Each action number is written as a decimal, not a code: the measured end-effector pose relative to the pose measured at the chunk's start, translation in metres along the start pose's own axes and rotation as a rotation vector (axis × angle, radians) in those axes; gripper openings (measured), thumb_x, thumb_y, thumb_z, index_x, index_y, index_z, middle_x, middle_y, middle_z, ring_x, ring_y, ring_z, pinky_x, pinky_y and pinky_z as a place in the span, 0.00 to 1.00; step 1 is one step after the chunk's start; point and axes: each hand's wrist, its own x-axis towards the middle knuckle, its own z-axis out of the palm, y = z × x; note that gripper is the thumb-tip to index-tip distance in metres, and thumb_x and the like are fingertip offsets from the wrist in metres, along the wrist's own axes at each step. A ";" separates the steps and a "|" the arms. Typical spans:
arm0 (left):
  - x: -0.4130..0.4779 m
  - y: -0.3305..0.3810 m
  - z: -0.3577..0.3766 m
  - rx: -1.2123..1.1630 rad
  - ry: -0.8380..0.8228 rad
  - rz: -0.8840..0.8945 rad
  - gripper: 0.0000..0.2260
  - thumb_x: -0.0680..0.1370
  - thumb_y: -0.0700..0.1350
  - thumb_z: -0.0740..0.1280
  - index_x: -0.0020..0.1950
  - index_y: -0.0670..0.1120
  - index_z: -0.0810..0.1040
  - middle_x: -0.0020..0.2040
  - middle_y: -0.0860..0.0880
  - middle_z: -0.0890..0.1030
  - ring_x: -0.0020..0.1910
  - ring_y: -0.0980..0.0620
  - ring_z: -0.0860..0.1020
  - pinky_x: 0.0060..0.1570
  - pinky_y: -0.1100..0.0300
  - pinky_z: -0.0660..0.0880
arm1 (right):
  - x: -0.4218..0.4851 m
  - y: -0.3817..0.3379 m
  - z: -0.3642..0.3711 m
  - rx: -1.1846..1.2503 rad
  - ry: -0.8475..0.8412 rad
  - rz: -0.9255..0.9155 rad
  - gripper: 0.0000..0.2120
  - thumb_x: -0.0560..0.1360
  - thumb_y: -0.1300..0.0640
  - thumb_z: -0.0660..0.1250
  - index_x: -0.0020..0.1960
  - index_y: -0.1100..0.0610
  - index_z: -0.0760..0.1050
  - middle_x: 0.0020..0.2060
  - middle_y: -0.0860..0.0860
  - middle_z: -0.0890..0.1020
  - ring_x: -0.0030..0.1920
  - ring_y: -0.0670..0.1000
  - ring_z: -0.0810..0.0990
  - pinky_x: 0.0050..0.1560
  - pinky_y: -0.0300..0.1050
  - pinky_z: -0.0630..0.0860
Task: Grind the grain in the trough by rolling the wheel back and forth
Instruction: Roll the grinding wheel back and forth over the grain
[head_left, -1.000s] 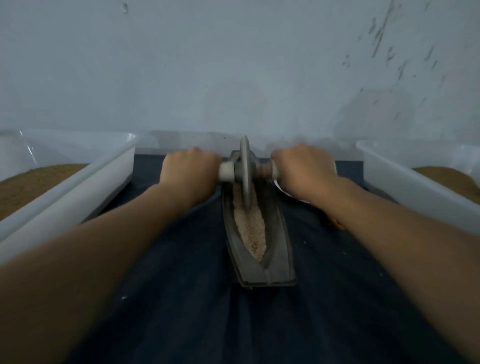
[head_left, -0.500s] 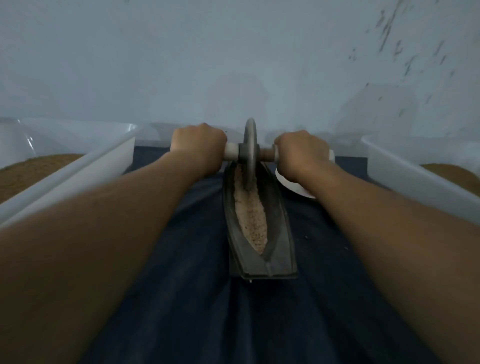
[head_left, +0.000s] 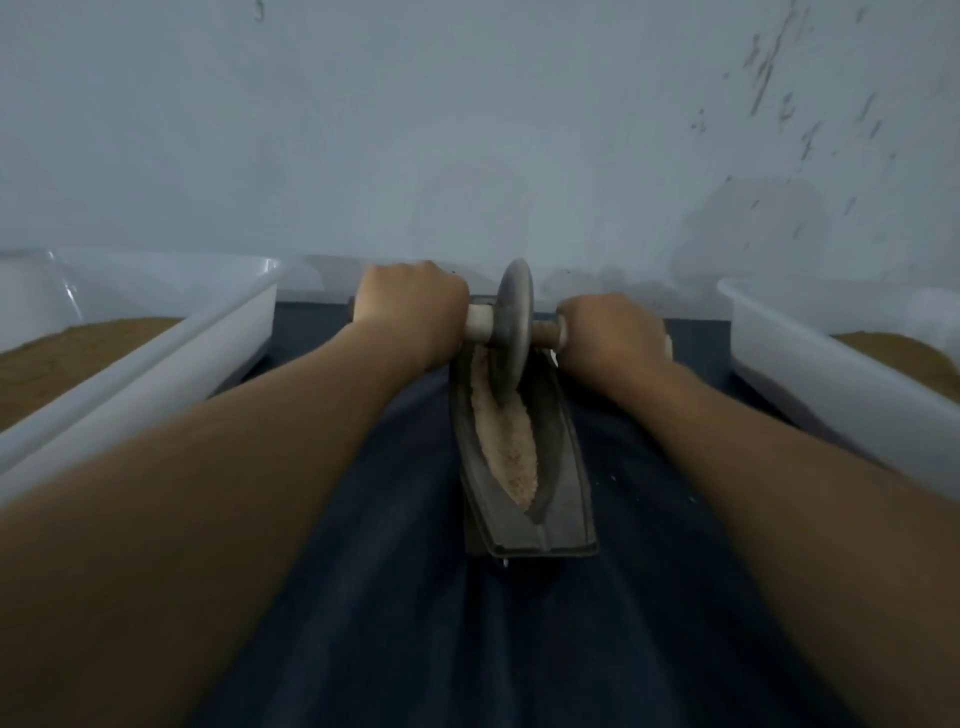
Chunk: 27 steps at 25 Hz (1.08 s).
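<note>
Dark grey metal forms the long, boat-shaped trough (head_left: 563, 457), which lies lengthwise on a navy cloth (head_left: 415, 597) with its blunt near end toward the camera and its far end between the person's fists. Pale, coarse grain (head_left: 511, 457) fills the channel in a narrow strip that tapers to a point at the near end. The wheel (head_left: 514, 322), a thick grey disc, stands on edge in the far part of the trough, its lower rim sunk in the grain and its top rising above the knuckles. An axle (head_left: 479, 322) runs through its hub, light-coloured where it shows on the left and browner on the right. The left hand (head_left: 410, 312) is wrapped round the axle's left end, fingers curled over the top, close against the disc. The right hand (head_left: 610, 332) grips the right end in the same way, a little lower in the head view. Both forearms reach straight out from the bottom corners. A small pale shape pokes out past the right hand's far side, possibly the axle's tip, but the blur leaves that unsure. On the left stands a white plastic tub (head_left: 156, 364) holding brown meal (head_left: 67, 358), and a second white tub (head_left: 810, 374) with a similar brown heap (head_left: 883, 358) stands on the right. Behind everything is a pale blue-grey wall (head_left: 467, 130), flecked with dark marks at the upper right.
</note>
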 end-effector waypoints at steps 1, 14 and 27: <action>0.000 -0.001 -0.004 0.005 0.014 0.014 0.09 0.78 0.45 0.65 0.57 0.48 0.80 0.52 0.44 0.80 0.50 0.41 0.80 0.41 0.53 0.69 | 0.002 0.001 -0.002 -0.001 -0.024 -0.022 0.03 0.79 0.53 0.67 0.49 0.50 0.74 0.48 0.53 0.82 0.45 0.57 0.78 0.43 0.49 0.75; -0.006 -0.012 0.010 -0.082 0.001 -0.045 0.11 0.77 0.52 0.67 0.56 0.50 0.80 0.50 0.45 0.79 0.47 0.42 0.80 0.40 0.53 0.69 | 0.010 0.008 -0.007 -0.044 0.004 -0.063 0.05 0.76 0.54 0.64 0.42 0.48 0.71 0.43 0.50 0.78 0.43 0.56 0.78 0.39 0.46 0.70; -0.017 -0.016 0.020 -0.098 0.049 -0.008 0.07 0.77 0.49 0.66 0.54 0.52 0.80 0.42 0.48 0.75 0.39 0.45 0.76 0.37 0.54 0.69 | -0.001 -0.004 -0.015 -0.107 0.062 -0.160 0.06 0.77 0.50 0.69 0.45 0.48 0.72 0.41 0.50 0.75 0.41 0.55 0.74 0.38 0.45 0.66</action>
